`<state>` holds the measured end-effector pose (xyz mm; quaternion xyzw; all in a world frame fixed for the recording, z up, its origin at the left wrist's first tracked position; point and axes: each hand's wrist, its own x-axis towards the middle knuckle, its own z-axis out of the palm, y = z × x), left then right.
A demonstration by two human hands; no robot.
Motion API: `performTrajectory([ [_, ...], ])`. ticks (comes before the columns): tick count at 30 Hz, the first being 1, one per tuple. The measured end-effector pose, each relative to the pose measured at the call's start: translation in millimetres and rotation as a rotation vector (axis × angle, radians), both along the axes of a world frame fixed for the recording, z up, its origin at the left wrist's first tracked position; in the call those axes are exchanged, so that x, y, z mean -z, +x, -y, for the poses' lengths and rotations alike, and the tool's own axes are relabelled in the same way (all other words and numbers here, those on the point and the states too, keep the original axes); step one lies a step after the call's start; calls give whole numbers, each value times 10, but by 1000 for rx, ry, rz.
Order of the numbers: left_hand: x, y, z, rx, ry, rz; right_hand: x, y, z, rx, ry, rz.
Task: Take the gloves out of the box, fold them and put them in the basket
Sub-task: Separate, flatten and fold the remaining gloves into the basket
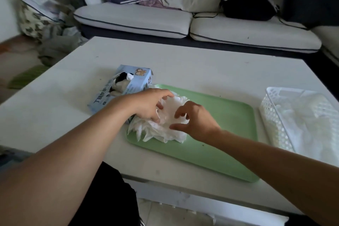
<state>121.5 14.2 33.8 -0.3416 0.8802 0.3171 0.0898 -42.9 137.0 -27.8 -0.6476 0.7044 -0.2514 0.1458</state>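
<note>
Both hands, left hand (pixel 146 105) and right hand (pixel 192 118), pinch the crumpled white gloves (pixel 161 128) at the flat green plastic tray's (pixel 229 115) left edge; its right half lies bare beside the white perforated plastic basket (pixel 275 115).

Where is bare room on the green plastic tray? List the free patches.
Bare: the green plastic tray's right half, up to the white perforated basket, and its near edge. Crowded: the far-left corner, where the left hand and right hand work the white glove pile beside the blue glove box.
</note>
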Motion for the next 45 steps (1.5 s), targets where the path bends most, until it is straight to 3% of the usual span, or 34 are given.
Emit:
performTrajectory([
  [7,63,-56,-75,50,-10,-81,49,104,16,-27,-16,166],
  [14,126,-26,17,61,-265,-10,-377,-168,19,90,37,371],
  [22,134,-73,-12,9,-289,127,-971,-417,-96,257,0,1166],
  [27,-88,-121,30,15,-229,247,-1373,-634,-272,357,-134,1365],
  [29,-312,-129,-11,10,-189,173,-1406,-711,-411,345,-111,1360],
  [33,-612,-301,-387,-95,173,-405,-1316,-778,-547,358,-72,1385],
  [37,-513,-788,-879,-50,509,-742,-1339,-737,-584,161,1,1308],
  [40,-438,-1084,-961,-277,560,-924,-1423,-776,-633,49,24,1061],
  [43,-391,-1166,-880,-525,592,-951,-1371,-1055,-599,295,-184,578],
  [45,-366,-1119,-770,-638,570,-922,-1166,-1195,-532,393,-117,328],
])
